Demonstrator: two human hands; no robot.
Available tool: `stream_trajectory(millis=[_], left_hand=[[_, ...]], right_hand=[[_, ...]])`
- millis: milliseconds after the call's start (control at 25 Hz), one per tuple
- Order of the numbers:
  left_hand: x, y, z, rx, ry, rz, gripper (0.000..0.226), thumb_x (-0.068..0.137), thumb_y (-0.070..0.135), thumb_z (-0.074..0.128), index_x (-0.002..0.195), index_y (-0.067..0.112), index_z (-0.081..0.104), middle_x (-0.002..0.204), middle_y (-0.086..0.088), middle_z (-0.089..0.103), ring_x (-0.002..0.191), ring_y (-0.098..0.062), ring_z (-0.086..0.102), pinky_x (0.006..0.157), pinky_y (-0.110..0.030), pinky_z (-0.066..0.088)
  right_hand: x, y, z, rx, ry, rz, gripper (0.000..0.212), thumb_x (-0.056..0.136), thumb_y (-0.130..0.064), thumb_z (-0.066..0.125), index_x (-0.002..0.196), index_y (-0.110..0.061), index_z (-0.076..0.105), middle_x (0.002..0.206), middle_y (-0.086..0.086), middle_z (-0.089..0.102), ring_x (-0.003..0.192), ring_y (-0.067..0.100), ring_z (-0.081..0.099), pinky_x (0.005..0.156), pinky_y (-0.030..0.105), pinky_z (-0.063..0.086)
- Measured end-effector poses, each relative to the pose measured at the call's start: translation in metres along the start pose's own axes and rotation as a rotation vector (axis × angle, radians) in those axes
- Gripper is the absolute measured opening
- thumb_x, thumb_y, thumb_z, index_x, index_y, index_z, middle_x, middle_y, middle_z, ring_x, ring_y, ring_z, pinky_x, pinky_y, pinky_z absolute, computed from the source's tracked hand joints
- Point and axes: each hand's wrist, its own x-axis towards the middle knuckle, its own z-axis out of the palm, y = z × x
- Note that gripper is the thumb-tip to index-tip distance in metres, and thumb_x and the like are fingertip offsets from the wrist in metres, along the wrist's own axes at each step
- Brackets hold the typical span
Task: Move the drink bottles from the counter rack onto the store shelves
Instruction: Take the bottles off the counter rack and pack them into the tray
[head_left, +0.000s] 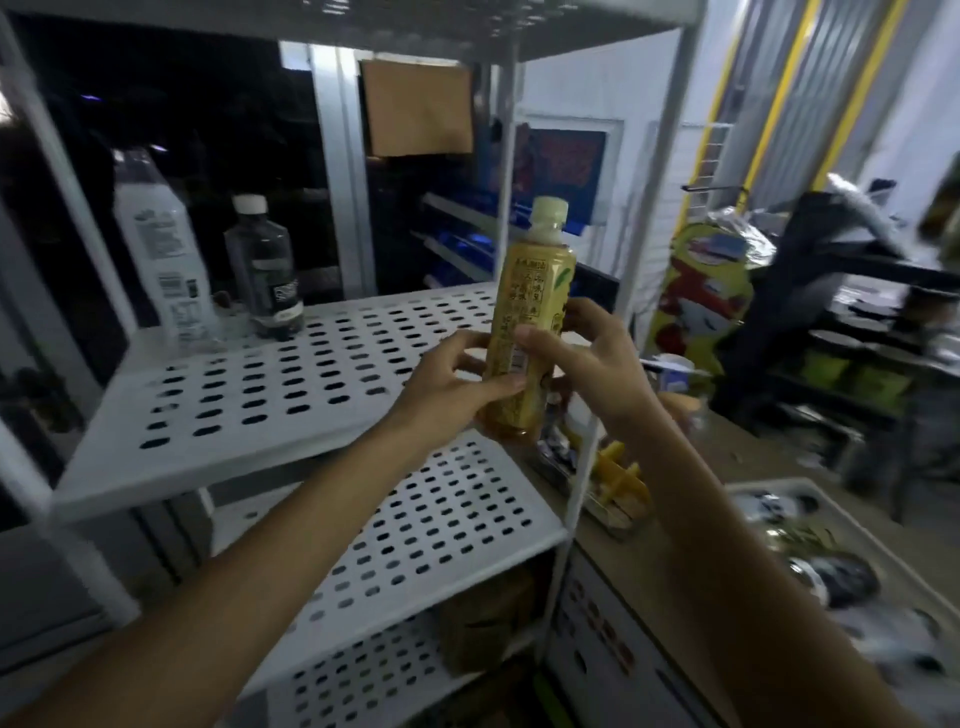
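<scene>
A white-labelled bottle (166, 249) and a dark clear bottle (265, 270) were stood at the far left of the perforated shelf (249, 400). The yellow bottle (532, 306), its vertical label print too blurred to be read, was held upright over the right edge, gripped low by the left hand (447, 395) and pinched by the right hand (592, 364).

matt white perforated metal shelf (249, 395), glossy plastic bottle (530, 322)
</scene>
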Motion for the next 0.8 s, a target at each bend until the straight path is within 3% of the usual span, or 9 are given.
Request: stream_trajectory(millis=[120, 280, 400, 520, 640, 800], left_hand=[[-0.029, -0.007, 0.048, -0.015, -0.044, -0.023, 0.038, 0.080, 0.043, 0.073, 0.114, 0.035, 0.059, 0.099, 0.011, 0.064, 0.091, -0.008, 0.064, 0.074, -0.029, 0.055], [-0.057, -0.019, 0.106, -0.030, -0.216, -0.057, 0.037, 0.080, 0.043, 0.074, 0.113, 0.040, 0.059, 0.101, 0.013, 0.064, 0.093, -0.005, 0.062, 0.073, -0.026, 0.051], [-0.065, -0.027, 0.145, -0.074, -0.341, -0.103, 0.040, 0.079, 0.039, 0.076, 0.116, 0.036, 0.061, 0.103, 0.009, 0.067, 0.095, -0.007, 0.064, 0.080, -0.029, 0.055], [-0.070, -0.035, 0.182, -0.188, -0.420, -0.217, 0.043, 0.076, 0.034, 0.080, 0.116, 0.032, 0.065, 0.103, 0.002, 0.069, 0.098, -0.014, 0.067, 0.078, -0.030, 0.056], [-0.074, -0.049, 0.215, -0.453, -0.577, -0.404, 0.041, 0.074, 0.032, 0.078, 0.113, 0.025, 0.070, 0.113, -0.005, 0.071, 0.106, -0.025, 0.067, 0.082, -0.036, 0.056], [-0.079, -0.065, 0.264, -0.572, -0.709, -0.530, 0.036, 0.078, 0.031, 0.072, 0.114, 0.025, 0.072, 0.120, -0.010, 0.068, 0.114, -0.031, 0.062, 0.100, -0.049, 0.047]], right_hand=[[-0.049, 0.004, -0.034, 0.005, 0.073, 0.085, 0.030, 0.080, -0.043, 0.077, 0.106, -0.029, 0.068, 0.098, -0.005, 0.074, 0.088, 0.012, 0.073, 0.068, 0.029, 0.058], [-0.112, 0.022, -0.077, -0.031, 0.207, 0.199, 0.043, 0.077, -0.045, 0.078, 0.112, -0.022, 0.068, 0.104, -0.001, 0.073, 0.097, 0.017, 0.071, 0.079, 0.042, 0.059], [-0.148, 0.037, -0.106, 0.015, 0.291, 0.259, 0.037, 0.077, -0.046, 0.079, 0.108, -0.028, 0.070, 0.104, 0.001, 0.074, 0.098, 0.021, 0.071, 0.080, 0.047, 0.060], [-0.176, 0.052, -0.136, 0.047, 0.311, 0.315, 0.031, 0.081, -0.052, 0.069, 0.107, -0.035, 0.071, 0.100, -0.005, 0.074, 0.093, 0.013, 0.071, 0.070, 0.031, 0.058], [-0.196, 0.077, -0.171, 0.228, 0.322, 0.400, 0.029, 0.088, -0.040, 0.058, 0.108, -0.024, 0.072, 0.092, -0.003, 0.075, 0.079, 0.010, 0.070, 0.062, 0.020, 0.053], [-0.219, 0.111, -0.208, 0.414, 0.285, 0.461, 0.044, 0.082, -0.037, 0.062, 0.111, -0.005, 0.068, 0.110, 0.018, 0.068, 0.099, 0.031, 0.064, 0.086, 0.043, 0.054]])
